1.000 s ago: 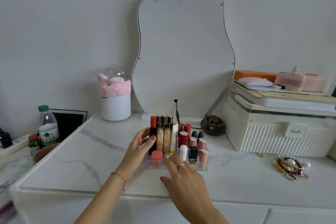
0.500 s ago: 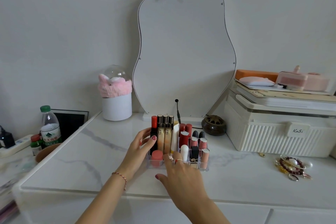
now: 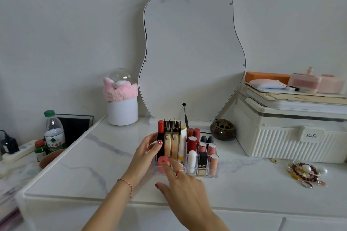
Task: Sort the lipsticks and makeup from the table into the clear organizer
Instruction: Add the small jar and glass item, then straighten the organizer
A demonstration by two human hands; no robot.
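Note:
The clear organizer (image 3: pixel 211 175) stands on the white marble table (image 3: pixel 90 163), in front of the mirror. Several lipsticks and tubes stand upright in its compartments: a tall red one (image 3: pixel 161 126), gold tubes (image 3: pixel 172 138), a white stick (image 3: pixel 191 161) and a black one (image 3: pixel 203 160). My left hand (image 3: pixel 147 153) grips the organizer's left end, thumb pressed on the black tube there. My right hand (image 3: pixel 185 186) lies against the front, fingers straight. Its index fingertip touches a round pink cap (image 3: pixel 163 160) in the front left compartment.
A pear-shaped mirror (image 3: pixel 191 52) leans at the back with a black cable (image 3: pixel 185 114) before it. A white pot with pink plush (image 3: pixel 122 110) is back left, a brown censer (image 3: pixel 222 130) and cream box (image 3: pixel 281 143) right. Bracelets (image 3: pixel 304 173) lie front right; a water bottle (image 3: pixel 54 133) stands left.
My right hand has slid left along the organizer's front, from the white stick to the pink cap. The left hand keeps its hold on the left end.

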